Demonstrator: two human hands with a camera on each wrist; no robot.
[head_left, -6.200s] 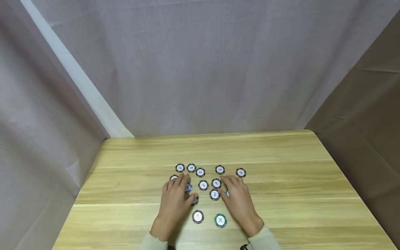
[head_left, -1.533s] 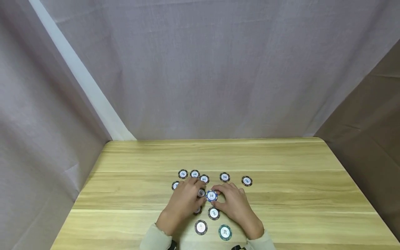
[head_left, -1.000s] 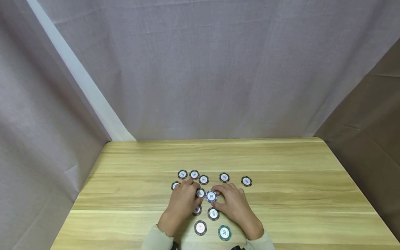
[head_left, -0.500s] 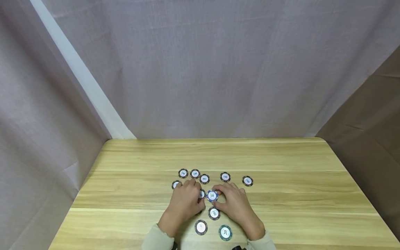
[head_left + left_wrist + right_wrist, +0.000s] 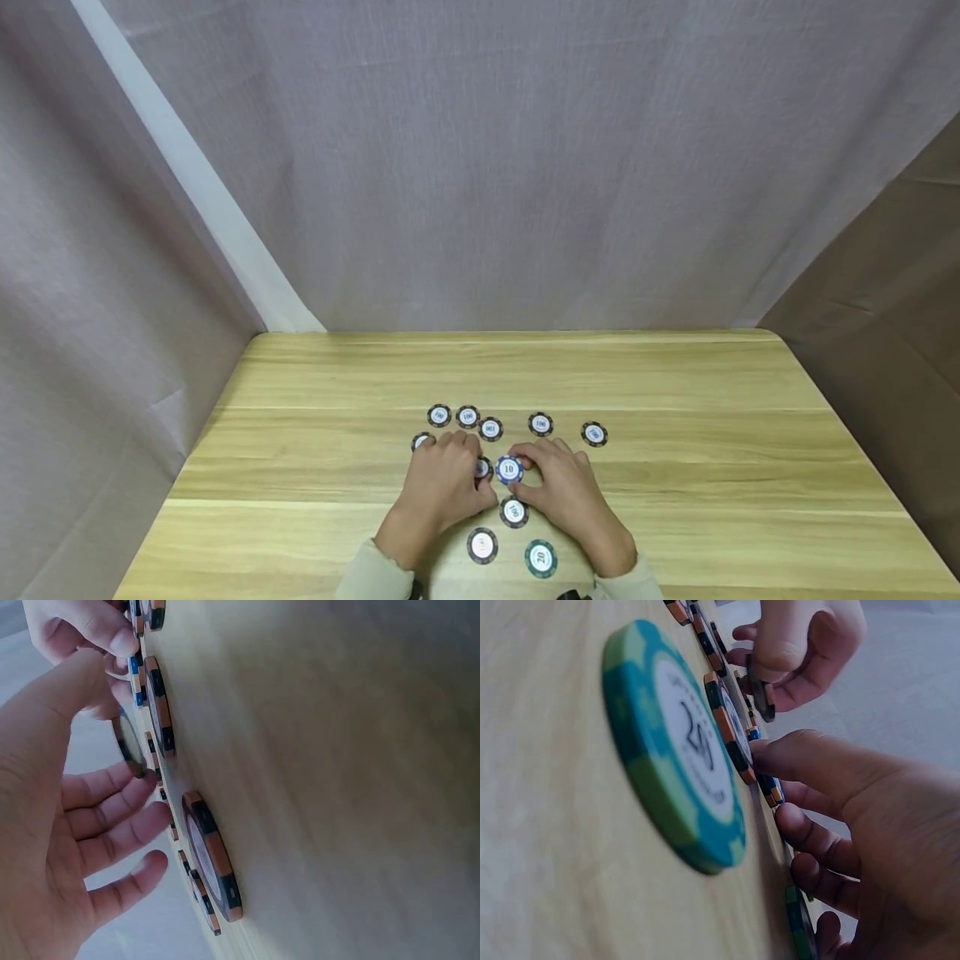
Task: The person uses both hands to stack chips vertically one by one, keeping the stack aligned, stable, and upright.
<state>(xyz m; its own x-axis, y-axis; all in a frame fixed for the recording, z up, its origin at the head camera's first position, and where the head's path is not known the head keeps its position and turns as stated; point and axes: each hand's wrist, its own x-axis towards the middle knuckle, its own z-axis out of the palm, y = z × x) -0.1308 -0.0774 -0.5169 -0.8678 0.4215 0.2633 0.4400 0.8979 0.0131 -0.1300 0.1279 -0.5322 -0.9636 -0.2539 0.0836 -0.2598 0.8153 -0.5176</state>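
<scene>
My left hand (image 5: pixel 442 479) pinches a black poker chip (image 5: pixel 482 468) between thumb and fingers. In the left wrist view that chip (image 5: pixel 130 742) is tilted, raised off the tabletop. Just to its right, the thumb and index finger of my right hand (image 5: pixel 566 487) grip the edges of a blue poker chip (image 5: pixel 509 469) marked 10. Whatever lies beneath the blue chip cannot be made out. A black 100 chip (image 5: pixel 514 511) lies flat right below it. Another black chip (image 5: pixel 422 442) is partly covered by my left fingers.
Several black 100 chips, such as the leftmost (image 5: pixel 439 416) and the far right one (image 5: pixel 595 434), lie beyond my hands. Nearer are a pale-centred dark chip (image 5: pixel 482 546) and a green 20 chip (image 5: pixel 541 558). Curtains surround the wooden table (image 5: pixel 735 483).
Since the oldest frame, the blue chip has moved from beside my left hand into my right fingers. Over the last second, my left thumb has shifted slightly down and right; my right hand stays still.
</scene>
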